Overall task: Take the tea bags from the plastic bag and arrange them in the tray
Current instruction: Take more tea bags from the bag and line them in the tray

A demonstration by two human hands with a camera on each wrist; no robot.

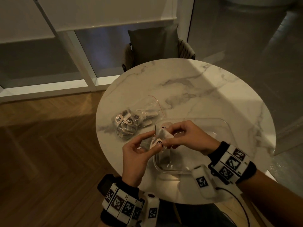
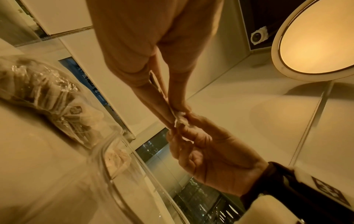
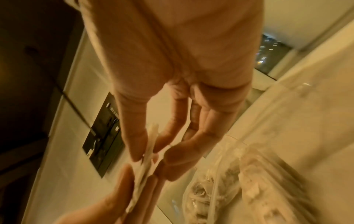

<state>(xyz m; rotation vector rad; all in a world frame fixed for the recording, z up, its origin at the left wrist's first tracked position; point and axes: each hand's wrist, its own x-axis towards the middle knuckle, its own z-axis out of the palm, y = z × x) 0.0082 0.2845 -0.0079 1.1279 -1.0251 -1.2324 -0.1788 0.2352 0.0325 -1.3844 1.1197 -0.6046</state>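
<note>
tray's (image 1: 213, 122) near edge hidden behind hands; tea-bag count unclear

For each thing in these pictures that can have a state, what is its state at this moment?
plastic bag: lying on the table, many tea bags inside.
tray: clear, on the table, at least one tea bag inside near its far left corner.
held tea bags: above the tray, pinched between both hands.
left hand: pinches the held tea bags.
right hand: pinches the held tea bags.
table: round, marble.
</note>
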